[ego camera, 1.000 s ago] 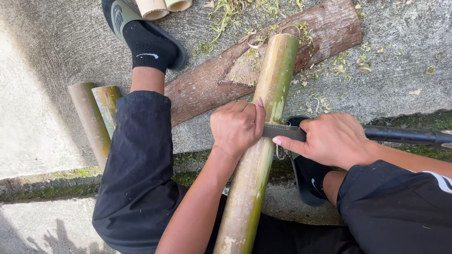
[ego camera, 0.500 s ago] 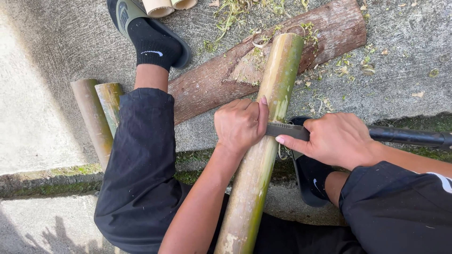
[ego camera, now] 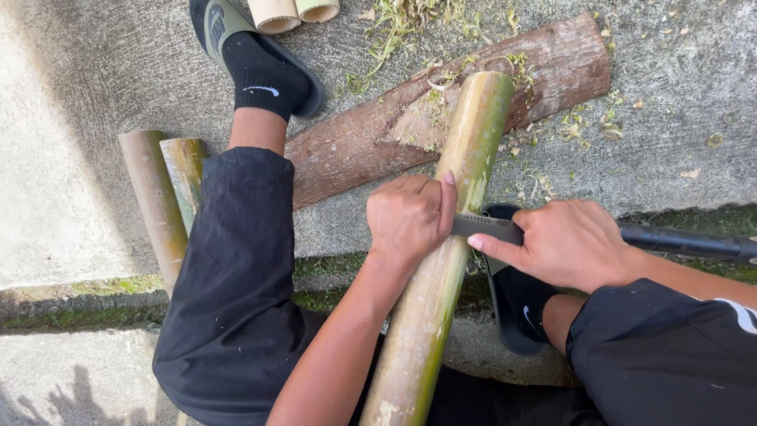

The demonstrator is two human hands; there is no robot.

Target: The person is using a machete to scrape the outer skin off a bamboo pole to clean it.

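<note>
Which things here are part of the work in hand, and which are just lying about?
In use:
left hand gripping bamboo pole
right hand on blade
log under the pole's far end

Lying about:
two bamboo lengths at left
cut bamboo ends at top
shavings
</note>
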